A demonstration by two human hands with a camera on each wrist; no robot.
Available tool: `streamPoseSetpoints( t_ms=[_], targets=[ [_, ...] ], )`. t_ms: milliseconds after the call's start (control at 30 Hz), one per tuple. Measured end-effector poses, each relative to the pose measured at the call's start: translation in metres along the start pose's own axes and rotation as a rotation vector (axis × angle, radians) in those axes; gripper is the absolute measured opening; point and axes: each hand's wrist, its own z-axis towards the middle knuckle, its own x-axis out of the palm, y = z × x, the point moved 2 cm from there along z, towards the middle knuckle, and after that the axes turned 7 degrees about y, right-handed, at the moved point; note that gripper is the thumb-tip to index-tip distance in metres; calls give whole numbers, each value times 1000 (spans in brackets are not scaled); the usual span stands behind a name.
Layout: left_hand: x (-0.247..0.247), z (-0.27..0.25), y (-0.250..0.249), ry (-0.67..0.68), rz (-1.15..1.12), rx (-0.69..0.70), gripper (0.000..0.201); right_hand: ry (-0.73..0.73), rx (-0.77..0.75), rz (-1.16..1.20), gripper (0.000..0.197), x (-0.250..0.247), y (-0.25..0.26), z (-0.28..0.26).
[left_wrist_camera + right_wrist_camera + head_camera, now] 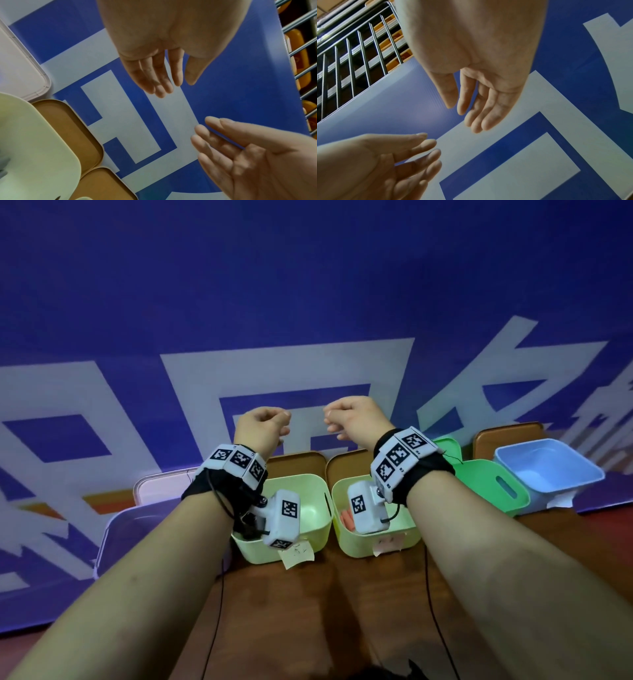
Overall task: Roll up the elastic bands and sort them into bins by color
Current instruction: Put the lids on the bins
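While both hands are raised in front of the blue and white banner (308, 285), neither holds anything: the left hand (262, 428) and the right hand (356, 419) face each other a little apart, and the wrist views show the fingers (159, 75) of each loosely extended, slightly bent, with nothing between them. Along the far edge of the wooden counter (325, 611) stands a row of bins. The pale green bin (308, 546) sits below the left wrist, and just beside it the second pale green bin (407, 539) holds orange elastic bands (346, 518) at its left wall. Further right are a brighter green bin (493, 484) and, touching it, a light blue bin (548, 470). A white bin (116, 529) stands at the left end.
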Motion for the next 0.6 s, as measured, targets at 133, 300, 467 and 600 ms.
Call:
streamPoseSetpoints(
  t_ms=[133, 300, 467, 600],
  targets=[
    [20, 14, 0, -21, 13, -10, 10, -34, -22, 5, 11, -16, -12, 20],
    [33, 23, 12, -88, 7, -76, 9, 15, -7, 42, 11, -18, -33, 44],
    [-2, 13, 39, -195, -28, -175, 12, 135, 24, 63, 12, 28, -41, 58],
    [-56, 2, 57, -285, -14, -223, 15, 223, 35, 40, 19, 79, -39, 58]
  ],
)
